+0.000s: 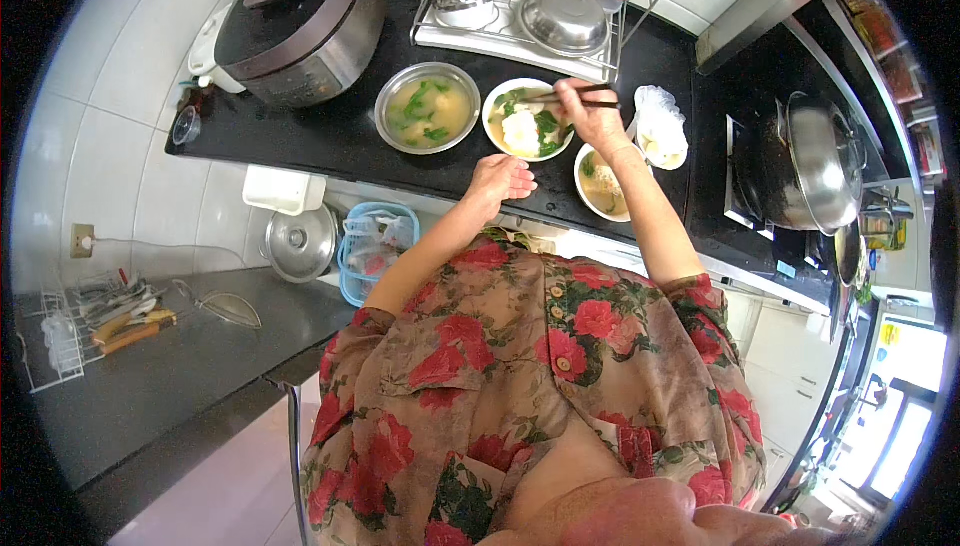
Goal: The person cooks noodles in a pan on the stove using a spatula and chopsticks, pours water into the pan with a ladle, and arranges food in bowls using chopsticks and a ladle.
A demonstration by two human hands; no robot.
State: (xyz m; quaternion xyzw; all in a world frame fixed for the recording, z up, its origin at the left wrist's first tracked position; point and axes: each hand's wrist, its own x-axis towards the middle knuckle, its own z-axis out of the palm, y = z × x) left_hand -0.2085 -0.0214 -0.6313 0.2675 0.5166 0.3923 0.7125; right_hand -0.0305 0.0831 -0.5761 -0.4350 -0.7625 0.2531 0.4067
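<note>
My right hand [592, 114] holds dark chopsticks [600, 104], their tips over a white bowl [489, 125] of soup with leafy greens and a pale white mass. My left hand [504, 180] rests near that bowl's lower rim, fingers together and slightly curled, with nothing seen in it. To the left stands a metal bowl [381, 120] of soup with greens. A smaller white bowl [587, 197] of soup is below my right wrist, partly hidden by the forearm. A clear plastic bag [658, 112] lies in or over a dish at its upper right.
A large electric cooker [300, 28] stands at the back left. Behind the bowls is a wire dish rack [517, 58] with metal bowls. At right, a large metal pan [825, 163] sits on the stove. A blue basket [346, 264] and a metal lid [300, 246] are at lower left.
</note>
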